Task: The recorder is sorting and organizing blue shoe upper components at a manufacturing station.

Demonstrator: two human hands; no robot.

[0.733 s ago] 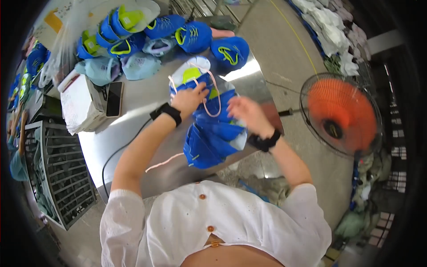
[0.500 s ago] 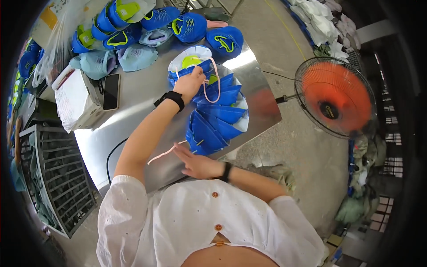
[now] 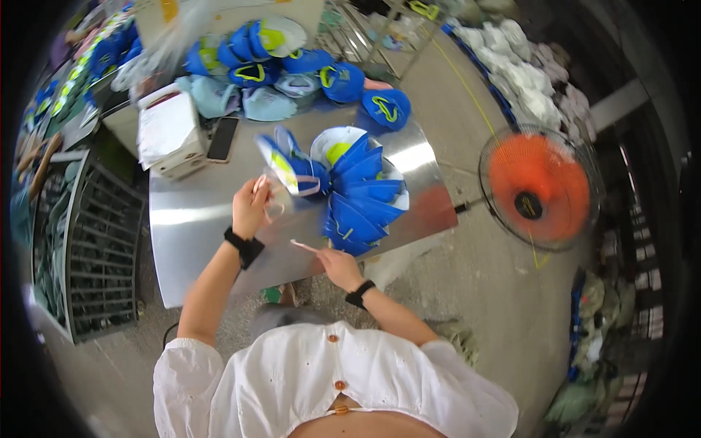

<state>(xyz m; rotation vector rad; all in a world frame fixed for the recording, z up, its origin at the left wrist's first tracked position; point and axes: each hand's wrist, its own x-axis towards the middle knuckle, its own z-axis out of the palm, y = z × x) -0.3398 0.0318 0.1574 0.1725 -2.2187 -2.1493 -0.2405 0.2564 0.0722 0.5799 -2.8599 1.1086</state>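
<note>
My left hand (image 3: 250, 209) is closed around a pale pink cord (image 3: 276, 213) that loops below its fingers. Just beyond it, a single blue shoe upper (image 3: 298, 166) with lime and white lining stands tilted, blurred by motion, with the cord across its edge. Beside it lies a fanned stack of blue shoe uppers (image 3: 365, 191) on the metal table (image 3: 208, 252). Close to the near end of the stack, my right hand (image 3: 340, 268) pinches a pale pink cord end (image 3: 304, 246). Whether both hands hold the same cord, I cannot tell.
Blue and pale-blue shoe uppers (image 3: 272, 104) are heaped at the table's back. A phone (image 3: 223, 139) lies beside a white box (image 3: 169, 135). An orange fan (image 3: 537, 186) stands off to the right, and a barred metal crate (image 3: 106, 248) at the left.
My left hand has drawn back toward me and left, and one shoe upper has come away from the stack. My right hand's fingers have closed on the cord. The whole view has shifted.
</note>
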